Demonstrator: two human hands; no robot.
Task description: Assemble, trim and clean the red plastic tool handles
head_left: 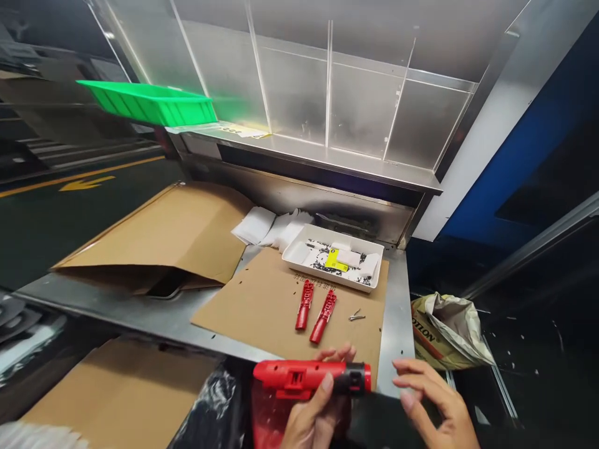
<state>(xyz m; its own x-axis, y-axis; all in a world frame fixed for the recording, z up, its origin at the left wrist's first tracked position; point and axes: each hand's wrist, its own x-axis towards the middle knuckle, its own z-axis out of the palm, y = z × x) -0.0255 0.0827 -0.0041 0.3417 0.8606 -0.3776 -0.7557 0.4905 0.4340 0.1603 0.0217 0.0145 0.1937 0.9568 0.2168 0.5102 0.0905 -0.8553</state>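
Steel workbench [154,315] beneath a steel shelf, sheet of brown cardboard [276,321] laid on top. Left hand [313,418] closed around a red plastic tool body [299,378], thumb pressed on the near side, fingers wrapped behind. Tool lies level, its black collar [354,378] pointing right, out over the bench's front edge. Right hand [435,399] spread, fingers loosely curved, just beside the collar, not touching it. On the cardboard, two red plastic parts [313,312] and a small metal pin [356,315]. Beyond them, a white tray [299,255] holding a yellow label [337,260], print unreadable. Right of the bench, a crumpled sack [444,333], print possibly "NOTION".
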